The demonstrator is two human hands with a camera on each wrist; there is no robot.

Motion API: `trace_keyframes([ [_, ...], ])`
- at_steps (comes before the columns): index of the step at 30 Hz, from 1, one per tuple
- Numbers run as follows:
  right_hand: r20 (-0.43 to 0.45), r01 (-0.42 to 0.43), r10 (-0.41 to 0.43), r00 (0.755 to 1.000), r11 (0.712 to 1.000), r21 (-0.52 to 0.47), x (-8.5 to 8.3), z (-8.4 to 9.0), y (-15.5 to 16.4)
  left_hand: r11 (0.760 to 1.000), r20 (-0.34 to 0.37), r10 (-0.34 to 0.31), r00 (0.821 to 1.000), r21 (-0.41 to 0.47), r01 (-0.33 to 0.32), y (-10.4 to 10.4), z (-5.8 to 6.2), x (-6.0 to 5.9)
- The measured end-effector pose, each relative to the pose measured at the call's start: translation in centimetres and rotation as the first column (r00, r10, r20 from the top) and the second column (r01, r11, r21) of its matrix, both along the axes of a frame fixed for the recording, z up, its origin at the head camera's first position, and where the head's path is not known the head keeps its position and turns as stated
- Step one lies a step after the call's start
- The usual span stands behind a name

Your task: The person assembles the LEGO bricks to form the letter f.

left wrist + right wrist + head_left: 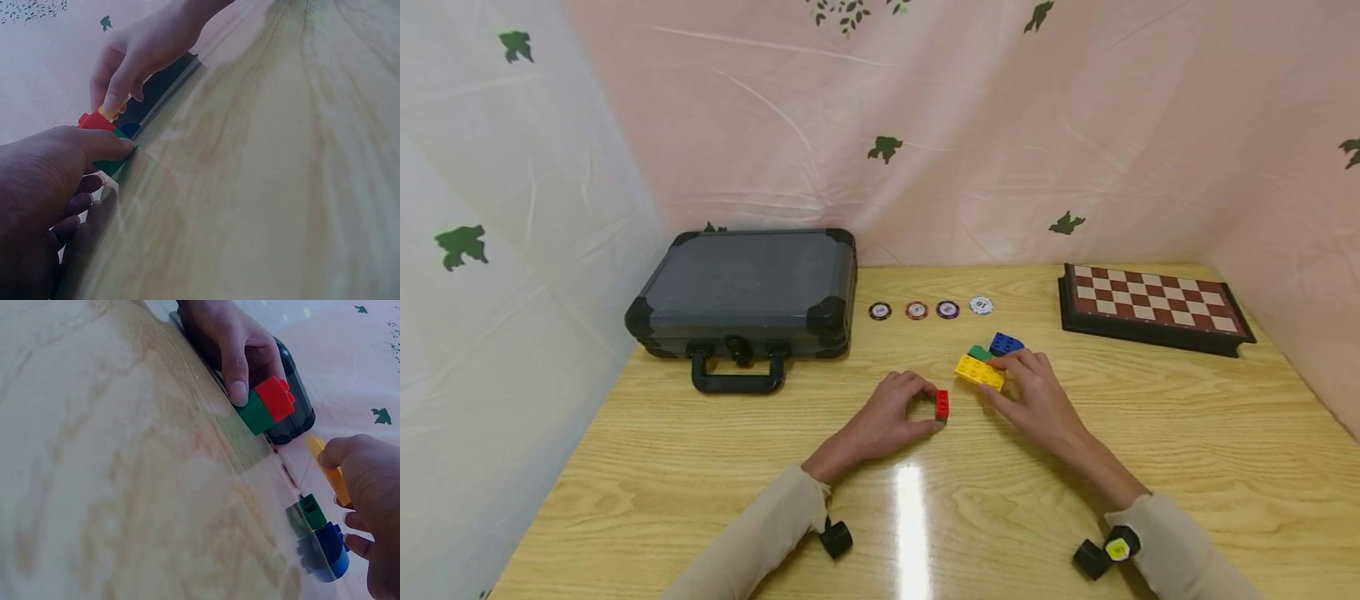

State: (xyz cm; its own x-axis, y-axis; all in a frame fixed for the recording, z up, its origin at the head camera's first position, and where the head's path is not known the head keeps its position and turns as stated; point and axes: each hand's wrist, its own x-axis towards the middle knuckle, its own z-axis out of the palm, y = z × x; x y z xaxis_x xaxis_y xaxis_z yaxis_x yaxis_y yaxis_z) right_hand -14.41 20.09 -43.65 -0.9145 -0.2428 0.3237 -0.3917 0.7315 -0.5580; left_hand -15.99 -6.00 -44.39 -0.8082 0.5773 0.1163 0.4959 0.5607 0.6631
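My left hand [887,423] pinches a small stack at the middle of the table: a red toy building brick [942,401] on top of a green brick [254,415]. The thumb lies against the green one in the right wrist view. My right hand [1041,404] grips a yellow brick [979,372] by its right end, studs upward in the head view, raised off the table. Just behind it lie a second green brick [979,352], partly covered by the yellow one, and a blue brick [1005,343] with a rounded side. Both rest on the table close together.
A dark grey case [748,275] with its handle toward me stands at the back left. Several poker chips, among them a black one [880,311] and a white one [981,305], lie in a row behind the bricks. A chessboard box [1153,304] sits at the back right.
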Motion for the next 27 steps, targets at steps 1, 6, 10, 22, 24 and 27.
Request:
trace_keyframes([
  [1, -0.007, -0.004, 0.004, 1.000, 1.000, -0.004, 0.0, 0.0, 0.0, 1.000, 0.000, -0.001, 1.000, 0.001, 0.001, 0.0, 0.0, 0.0],
  [6, -0.067, -0.043, 0.041, 0.997, 0.999, -0.026, 0.2, 0.3, -0.1, 1.000, -0.004, -0.002, 1.000, 0.003, 0.002, 0.0, 0.0, 0.0],
  [10, -0.118, -0.079, 0.075, 0.990, 0.996, -0.031, 0.4, 0.4, -0.3, 1.000, -0.005, -0.002, 1.000, 0.004, 0.002, 0.0, 0.0, 0.0],
  [22, -0.168, -0.163, 0.154, 0.974, 0.986, -0.040, 0.7, 0.9, -0.8, 1.000, -0.013, -0.011, 1.000, 0.014, 0.012, -0.1, -0.2, 0.0],
  [24, -0.168, -0.173, 0.165, 0.972, 0.984, -0.038, 0.8, 0.9, -0.9, 1.000, -0.015, -0.011, 1.000, 0.012, 0.011, -0.1, -0.2, 0.0],
  [27, -0.168, -0.186, 0.178, 0.970, 0.982, -0.033, 0.9, 1.0, -1.1, 1.000, -0.018, -0.011, 1.000, 0.008, 0.011, -0.1, -0.2, 0.0],
])
